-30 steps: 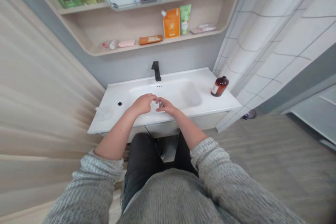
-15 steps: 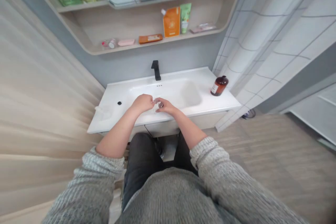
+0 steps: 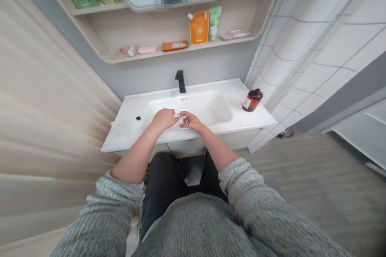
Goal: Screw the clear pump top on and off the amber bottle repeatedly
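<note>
My left hand (image 3: 163, 119) is closed over the white sink basin (image 3: 208, 108), its fingers round a small whitish, see-through piece (image 3: 176, 115). Just to the right, my right hand (image 3: 190, 121) is curled, thumb and fingers bent towards that piece with a gap between them. Something clear seems to sit between the right fingers, too small and pale to name. The fingertips of both hands nearly meet, low over the basin's front part. Behind them rises a black faucet (image 3: 180, 82).
A brown bottle (image 3: 252, 100) stands on the counter's right end. At the left end lies a clear, flat item (image 3: 120, 126) near a black-rimmed hole (image 3: 138, 118). The shelf (image 3: 144, 59) above bears an orange pouch (image 3: 199, 27), a green tube (image 3: 214, 23) and several small packs. A curtain (image 3: 54, 100) hangs left.
The whitish piece shows more plainly between my hands. My right fingers have shifted slightly; the left hand stays nearly in place. The whole view has moved a little.
</note>
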`<state>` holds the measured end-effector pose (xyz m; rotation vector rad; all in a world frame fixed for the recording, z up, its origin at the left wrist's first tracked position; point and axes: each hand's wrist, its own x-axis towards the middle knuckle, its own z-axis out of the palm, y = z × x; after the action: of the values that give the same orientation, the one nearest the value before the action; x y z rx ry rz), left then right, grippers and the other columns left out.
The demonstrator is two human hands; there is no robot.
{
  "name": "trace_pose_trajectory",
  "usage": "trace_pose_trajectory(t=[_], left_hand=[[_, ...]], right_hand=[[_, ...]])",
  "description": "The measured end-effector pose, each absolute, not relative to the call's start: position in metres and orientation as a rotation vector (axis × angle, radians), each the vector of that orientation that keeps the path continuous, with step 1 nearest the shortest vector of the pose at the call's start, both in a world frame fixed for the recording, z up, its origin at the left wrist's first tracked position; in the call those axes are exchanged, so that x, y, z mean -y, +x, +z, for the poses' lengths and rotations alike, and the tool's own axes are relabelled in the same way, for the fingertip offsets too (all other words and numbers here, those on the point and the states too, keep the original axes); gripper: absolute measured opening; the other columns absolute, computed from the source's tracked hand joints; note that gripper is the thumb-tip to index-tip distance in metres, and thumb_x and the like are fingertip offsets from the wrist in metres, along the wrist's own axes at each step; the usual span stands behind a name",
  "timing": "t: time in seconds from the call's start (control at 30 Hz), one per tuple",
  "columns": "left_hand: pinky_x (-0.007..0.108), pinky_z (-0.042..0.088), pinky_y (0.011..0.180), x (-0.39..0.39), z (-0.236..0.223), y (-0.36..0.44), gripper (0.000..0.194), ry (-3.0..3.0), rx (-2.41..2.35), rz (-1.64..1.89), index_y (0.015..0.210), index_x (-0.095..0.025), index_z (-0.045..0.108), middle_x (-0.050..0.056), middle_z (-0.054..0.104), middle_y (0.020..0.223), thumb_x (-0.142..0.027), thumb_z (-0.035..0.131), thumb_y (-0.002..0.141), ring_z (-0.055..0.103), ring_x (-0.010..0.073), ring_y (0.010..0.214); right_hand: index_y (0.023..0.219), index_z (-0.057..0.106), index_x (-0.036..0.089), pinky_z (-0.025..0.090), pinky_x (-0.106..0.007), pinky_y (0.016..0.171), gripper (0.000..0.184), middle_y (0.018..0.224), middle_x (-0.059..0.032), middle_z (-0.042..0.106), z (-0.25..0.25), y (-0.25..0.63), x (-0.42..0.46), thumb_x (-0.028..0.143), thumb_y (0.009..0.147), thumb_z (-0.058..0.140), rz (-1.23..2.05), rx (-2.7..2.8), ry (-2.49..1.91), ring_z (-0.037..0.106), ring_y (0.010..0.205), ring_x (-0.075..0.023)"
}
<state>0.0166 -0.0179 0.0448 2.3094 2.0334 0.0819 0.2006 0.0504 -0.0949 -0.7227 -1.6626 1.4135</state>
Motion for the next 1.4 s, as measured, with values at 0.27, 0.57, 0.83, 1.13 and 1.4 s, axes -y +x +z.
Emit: trace_pose_trajectory(t=[0.27, 0.57, 0.83, 1.13, 1.4], left_hand=[[0.043, 0.058, 0.099, 0.028, 0.029, 0.013, 0.029, 2.219, -1.995, 0.44, 0.105, -0.02, 0.083, 0.015, 0.084, 0.107, -0.046, 0.069, 0.102, 0.078, 0.0329, 0.105], [0.047, 0.063, 0.105, 0.041, -0.04, -0.011, 0.066, 1.576, -1.566, 1.13, 0.144, -0.026, 0.067, 0.013, 0.067, 0.156, -0.019, 0.078, 0.079, 0.068, 0.0325, 0.139], [0.042, 0.068, 0.09, 0.062, -0.064, -0.018, 0.068, 1.521, -1.804, 1.338, 0.139, -0.023, 0.07, 0.013, 0.076, 0.139, -0.028, 0.095, 0.076, 0.075, 0.0304, 0.121], [0.056, 0.056, 0.12, 0.138, -0.08, -0.131, 0.071, 1.286, -2.645, 1.482, 0.143, -0.018, 0.066, 0.014, 0.069, 0.135, -0.039, 0.093, 0.081, 0.07, 0.0335, 0.125], [0.056, 0.053, 0.123, 0.14, -0.081, -0.145, 0.071, 1.312, -2.785, 1.41, 0.145, -0.017, 0.064, 0.018, 0.064, 0.142, -0.047, 0.089, 0.086, 0.066, 0.037, 0.132]], right_hand=[[0.121, 0.076, 0.027, 0.055, -0.034, 0.084, 0.073, 0.124, -0.0034, 0.077, -0.094, 0.201, -0.05, 0.035, 0.055, 0.104, 1.51, 1.619, -0.617, 0.063, 0.085, -0.0169], [0.124, 0.065, 0.03, 0.05, -0.028, 0.07, 0.067, 0.109, -0.0003, 0.079, -0.095, 0.206, -0.049, 0.035, 0.065, 0.096, 1.719, 1.455, -0.676, 0.069, 0.085, -0.0194], [0.144, 0.072, 0.032, 0.057, -0.036, 0.087, 0.071, 0.154, -0.0072, 0.073, -0.091, 0.209, -0.042, 0.043, 0.078, 0.093, 1.617, 1.585, -0.661, 0.072, 0.098, -0.0209], [0.123, 0.079, 0.027, 0.048, -0.03, 0.07, 0.05, 0.118, -0.0057, 0.082, -0.1, 0.206, -0.055, 0.043, 0.077, 0.085, 1.618, 1.583, -0.755, 0.068, 0.085, -0.0191], [0.109, 0.081, 0.024, 0.051, -0.032, 0.076, 0.04, 0.108, -0.005, 0.082, -0.102, 0.206, -0.053, 0.039, 0.072, 0.085, 1.581, 1.651, -0.737, 0.066, 0.085, -0.0189]])
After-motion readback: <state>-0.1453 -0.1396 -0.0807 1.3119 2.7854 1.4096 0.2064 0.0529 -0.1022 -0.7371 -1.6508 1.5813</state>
